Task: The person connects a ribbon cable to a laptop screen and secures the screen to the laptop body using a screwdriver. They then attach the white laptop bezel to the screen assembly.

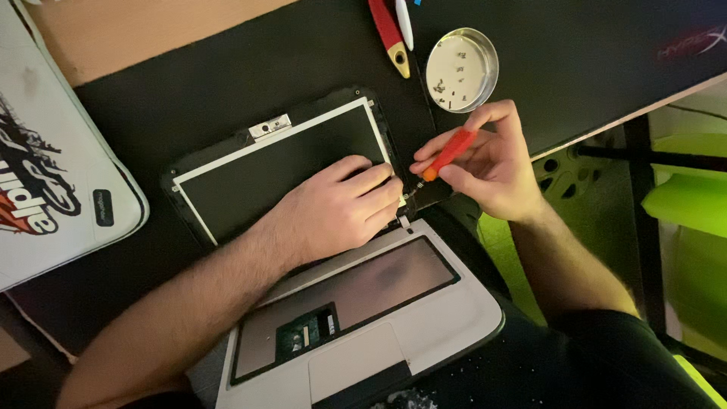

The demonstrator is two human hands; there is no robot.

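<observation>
Laptop base overhangs mat edge; left hand presses screen; right hand grips screwdriver.

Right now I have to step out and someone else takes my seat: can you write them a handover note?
Left hand: flat on the laptop screen, fingertips at its lower right corner by the hinge.
Right hand: holds a red screwdriver, tip down at that same corner.
Things: small laptop lies open on a black mat; its keyboard is out. Metal dish above holds loose screws. Another red tool lies beside it.
Done: some screws out, bezel looks off.
Left: the screw under the tip; whether others remain cannot be told.
</observation>
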